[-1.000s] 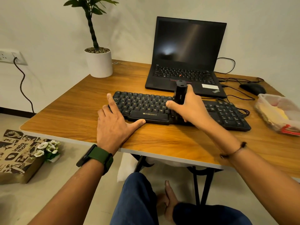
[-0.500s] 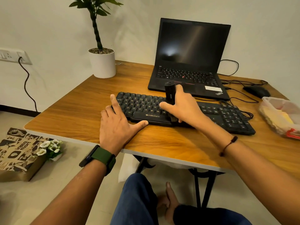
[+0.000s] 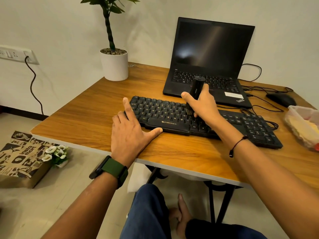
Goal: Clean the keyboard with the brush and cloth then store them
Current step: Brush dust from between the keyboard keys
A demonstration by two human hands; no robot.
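Since a second ago the brush (image 3: 196, 94) slid left over the keyboard (image 3: 172, 116), right hand (image 3: 202, 102) clenched round it. Wooden table (image 3: 96, 114) against a white wall, laptop (image 3: 212, 66) behind, potted plant (image 3: 114, 62) in the corner. Left hand (image 3: 131, 133) lies flat, steadying the keyboard's edge.

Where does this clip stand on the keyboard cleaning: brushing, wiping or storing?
Brushing is in hand: the right hand grips the brush upright, bristles down on the keyboard near its middle keys, while the left hand lies flat at its left end. Nothing looks finished. Wiping is left; no cloth is clearly visible. Storing is also left; the plastic container at the table's right edge may be for that.
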